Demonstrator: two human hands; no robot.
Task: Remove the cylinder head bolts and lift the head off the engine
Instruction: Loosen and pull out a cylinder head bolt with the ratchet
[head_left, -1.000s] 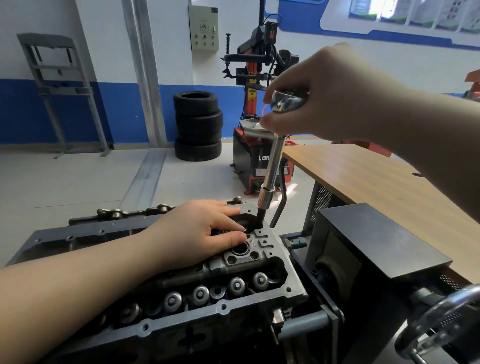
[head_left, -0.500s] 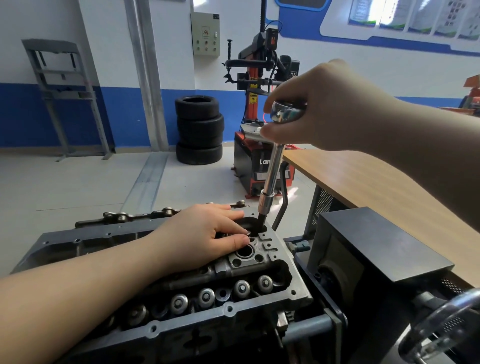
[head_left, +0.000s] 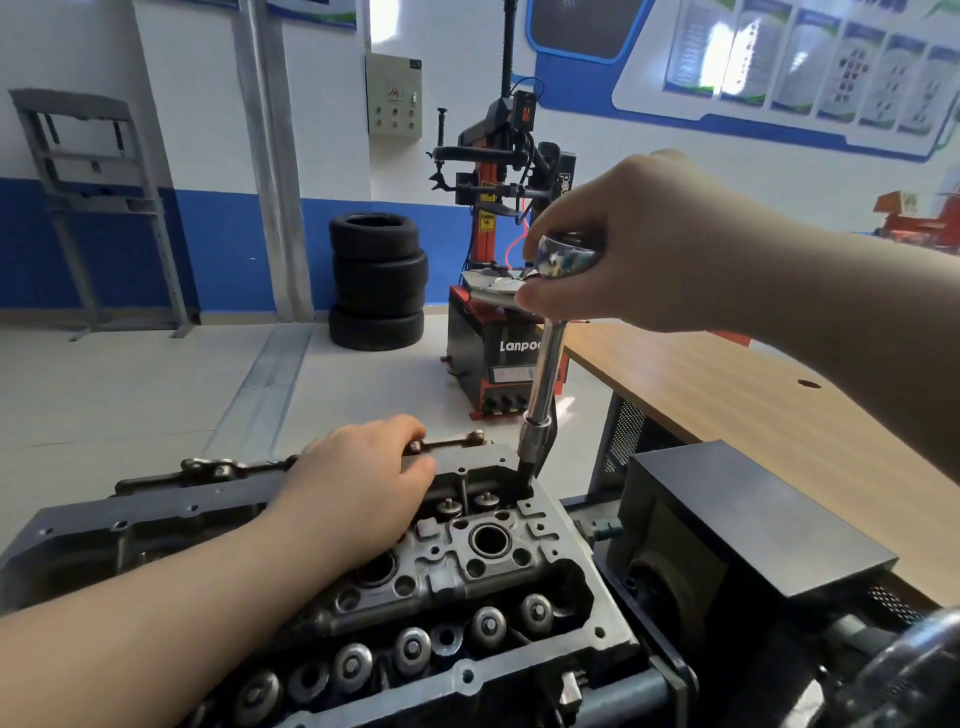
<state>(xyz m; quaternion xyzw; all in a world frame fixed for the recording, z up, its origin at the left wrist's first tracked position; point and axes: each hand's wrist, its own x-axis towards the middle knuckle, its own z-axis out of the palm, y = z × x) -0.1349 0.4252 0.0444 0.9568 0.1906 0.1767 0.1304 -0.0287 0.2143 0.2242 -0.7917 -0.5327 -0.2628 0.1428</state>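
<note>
Head view: cylinder head (head_left: 467, 566) is sitting near centre on the engine. Right hand (head_left: 623, 244) is gripping the ratchet (head_left: 563, 254); its extension (head_left: 543, 395) is dropping into the far right corner. Left hand (head_left: 363, 478) is resting flat along the far edge, fingers relaxed. Wooden table (head_left: 727, 395) is lying right, bare floor (head_left: 130, 395) far left.

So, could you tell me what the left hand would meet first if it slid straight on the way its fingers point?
Probably the socket extension standing in the cylinder head; the left hand points that way, though depth is unclear.
</note>
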